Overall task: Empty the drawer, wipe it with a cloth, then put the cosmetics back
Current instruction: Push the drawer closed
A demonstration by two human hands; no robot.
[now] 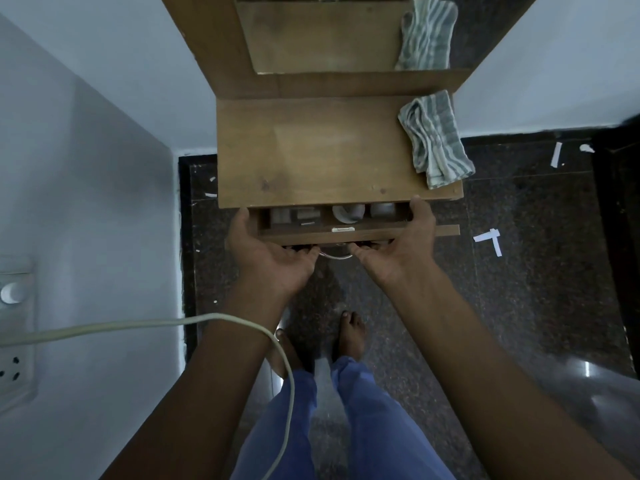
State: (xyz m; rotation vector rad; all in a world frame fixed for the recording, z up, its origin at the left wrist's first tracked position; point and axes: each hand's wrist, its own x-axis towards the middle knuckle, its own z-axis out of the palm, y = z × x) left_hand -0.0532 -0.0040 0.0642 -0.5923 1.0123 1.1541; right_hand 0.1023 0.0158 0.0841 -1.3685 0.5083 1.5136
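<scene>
Drawer: the wooden drawer [360,232] is pulled a little way out from under the table top, showing only a narrow strip of its inside; a small metal latch sits at the middle of its front edge.
Contents: the cosmetics [348,213] lie inside, pale items split by dividers, with small boxy shapes to the left, a round white tub in the middle and another pale round one to the right; they are too dim to name.
Left hand: the left hand [268,258] is palm up, clamped on the drawer's left end, fingers curled beneath the front, thumb up the side.
Right hand: the right hand [403,245] grips the right end likewise, thumb at the top corner.
Cloth: a crumpled grey-and-white striped cloth [434,140] lies on the far right of the table top, overhanging its right edge.
Surface: the table top [304,154] is flat brown wood, matte and scuffed.
Mirror: a mirror [329,36] stands behind it, reflecting the cloth.
Room: dark speckled stone floor [536,254] with white paper scraps, pale blue walls, a switch plate [14,334] near left.
Cable: a pale cable [138,323] crosses the left forearm.
</scene>
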